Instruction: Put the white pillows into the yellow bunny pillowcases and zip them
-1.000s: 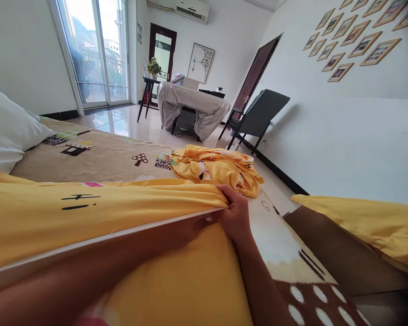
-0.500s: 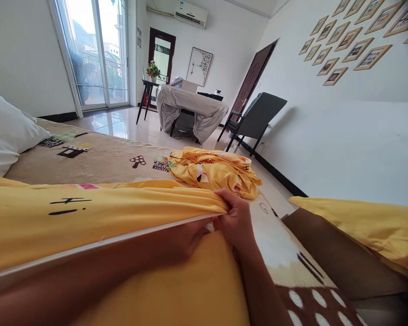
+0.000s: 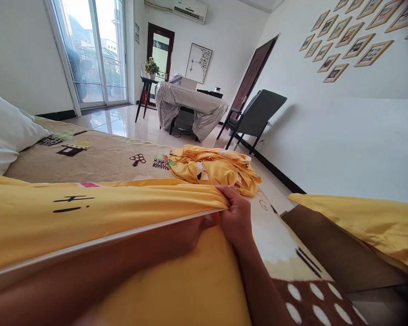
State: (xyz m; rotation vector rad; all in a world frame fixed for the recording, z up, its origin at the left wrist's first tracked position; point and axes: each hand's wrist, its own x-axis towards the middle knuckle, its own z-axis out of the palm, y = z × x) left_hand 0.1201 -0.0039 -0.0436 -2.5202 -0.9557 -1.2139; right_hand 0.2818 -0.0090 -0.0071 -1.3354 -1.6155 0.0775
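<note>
My right hand (image 3: 237,217) is closed on the edge of a yellow cloth (image 3: 122,206) with black "Hi!" lettering and a white hem. Its thumb and fingers pinch the gathered fabric, which stretches taut to the left. Below the hem, my left hand (image 3: 190,233) reaches in from the left, its forearm partly covered by the cloth. It looks curled closed beside my right hand, but its fingertips and anything in them are hidden. Plain yellow fabric (image 3: 180,285) lies beneath both arms. Just beyond my right hand sits a crumpled yellow printed cloth (image 3: 217,170).
A beige patterned blanket (image 3: 98,158) covers the bed. A white pillow (image 3: 10,129) lies at left, and more yellow fabric (image 3: 363,217) hangs at right. Farther off stand a covered table (image 3: 190,97), a dark chair (image 3: 261,113) and a plant stool (image 3: 149,81).
The view has tilted down very slightly. My left hand has shifted a little to the right, closer to my right hand, which keeps its hold on the hem.
</note>
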